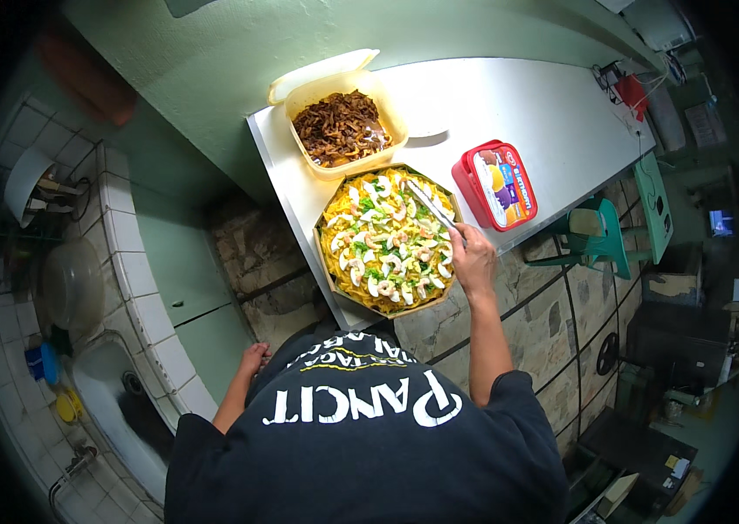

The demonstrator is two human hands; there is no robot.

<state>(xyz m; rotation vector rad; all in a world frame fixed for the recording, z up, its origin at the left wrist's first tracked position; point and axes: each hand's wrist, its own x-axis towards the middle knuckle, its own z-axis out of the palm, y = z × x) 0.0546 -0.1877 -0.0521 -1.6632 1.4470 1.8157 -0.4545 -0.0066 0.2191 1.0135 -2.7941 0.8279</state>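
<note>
My right hand (474, 260) is closed round metal tongs (432, 208), whose tips reach over the upper right part of a noodle dish (361, 237). The yellow noodles fill an octagonal tray (426, 308) at the table's near left end. Shrimp, white egg pieces and chopped greens cover them. Low at my side, off the table, my left hand (254, 356) has its fingers curled and shows nothing in them. Behind the tray stands a pale yellow tub (397, 118) of dark brown strips (339, 127). A red plastic tub with a printed lid (502, 185) sits right of the tray.
The white table (518, 96) runs along a green wall. A pale lid (321, 74) leans behind the yellow tub. Leftward is a tiled counter with a sink (116, 384). A green plastic chair (601, 236) stands at the right, and cords and a red item (631, 96) lie at the far end.
</note>
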